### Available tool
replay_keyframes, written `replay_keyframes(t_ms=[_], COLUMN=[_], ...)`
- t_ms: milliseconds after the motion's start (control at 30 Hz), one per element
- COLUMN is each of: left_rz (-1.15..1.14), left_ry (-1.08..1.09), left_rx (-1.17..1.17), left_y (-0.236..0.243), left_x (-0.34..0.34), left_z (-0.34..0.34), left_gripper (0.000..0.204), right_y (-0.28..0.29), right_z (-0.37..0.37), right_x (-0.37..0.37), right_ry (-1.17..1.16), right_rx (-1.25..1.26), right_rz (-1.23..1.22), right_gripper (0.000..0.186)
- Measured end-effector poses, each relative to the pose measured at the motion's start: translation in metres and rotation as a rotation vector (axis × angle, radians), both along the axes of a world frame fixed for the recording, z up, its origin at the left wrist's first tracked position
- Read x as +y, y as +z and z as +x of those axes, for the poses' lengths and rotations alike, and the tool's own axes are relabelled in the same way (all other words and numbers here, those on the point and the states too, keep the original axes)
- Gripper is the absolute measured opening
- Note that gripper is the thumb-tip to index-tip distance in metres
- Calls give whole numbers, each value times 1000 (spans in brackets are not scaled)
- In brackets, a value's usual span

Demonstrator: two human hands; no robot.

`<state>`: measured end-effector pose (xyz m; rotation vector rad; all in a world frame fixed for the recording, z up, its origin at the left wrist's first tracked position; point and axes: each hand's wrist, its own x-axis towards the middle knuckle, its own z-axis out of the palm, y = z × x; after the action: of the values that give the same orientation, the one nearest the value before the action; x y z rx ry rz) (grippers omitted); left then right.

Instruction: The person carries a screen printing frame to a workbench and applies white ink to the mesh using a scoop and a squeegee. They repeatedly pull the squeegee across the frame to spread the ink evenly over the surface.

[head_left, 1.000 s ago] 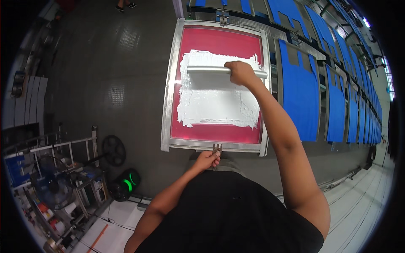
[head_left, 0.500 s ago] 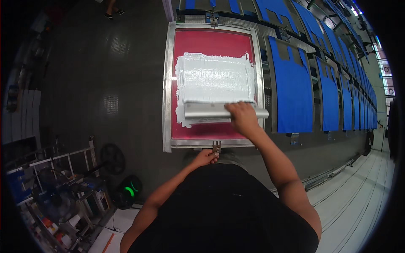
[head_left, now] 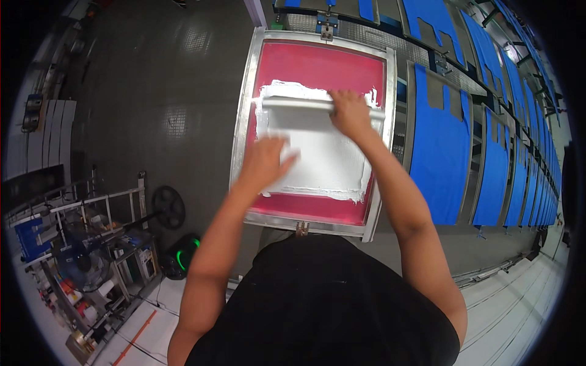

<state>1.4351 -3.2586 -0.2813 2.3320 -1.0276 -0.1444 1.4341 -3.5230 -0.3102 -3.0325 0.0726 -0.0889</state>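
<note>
A metal-framed printing screen [head_left: 242, 143] with red mesh [head_left: 308, 58] lies in front of me. White ink [head_left: 320, 161] covers the middle of the mesh, with ragged, thicker edges. My right hand [head_left: 352, 116] is closed around the right part of a long metal squeegee [head_left: 296, 104], which lies crosswise near the far edge of the ink. Above the left side of the ink hovers my left hand [head_left: 264, 161], blurred by motion, thumb apart from the fingers and nothing visible in it. At the frame's near edge sits a small metal clamp [head_left: 302, 229].
Flat boards carrying blue fabric pieces [head_left: 441, 152] run in rows to the right. Another clamp [head_left: 327, 27] joins the screen's far edge. On the left stand a fan [head_left: 85, 268], a cluttered metal rack [head_left: 131, 259] and a round device with a green light [head_left: 183, 256].
The squeegee and my right hand have moved away from me, to the ink's far side. My left hand has left the near clamp and risen over the screen. The view has turned slightly.
</note>
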Motion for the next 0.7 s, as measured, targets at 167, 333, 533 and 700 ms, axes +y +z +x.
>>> replay_keyframes(t_ms=[167,333,533,700], left_rz=[260,328,235,133], left_ry=[39,-54,-146,-96], left_rx=[-310,-179,-3,-98], left_y=[1,-66,-19,8], left_x=[-49,-18,50,46], left_z=[118,55,-40,-25], left_gripper=[49,37,36,27], right_y=[37,-19,30,60], right_z=[5,-89,-192,-182], right_x=[-64,-23,31,30], right_ry=[-115,-80,-26,-60], right_rx=[275,214,166,187], right_rz=[-22,-47,167,149], right_gripper=[29,35,31,38])
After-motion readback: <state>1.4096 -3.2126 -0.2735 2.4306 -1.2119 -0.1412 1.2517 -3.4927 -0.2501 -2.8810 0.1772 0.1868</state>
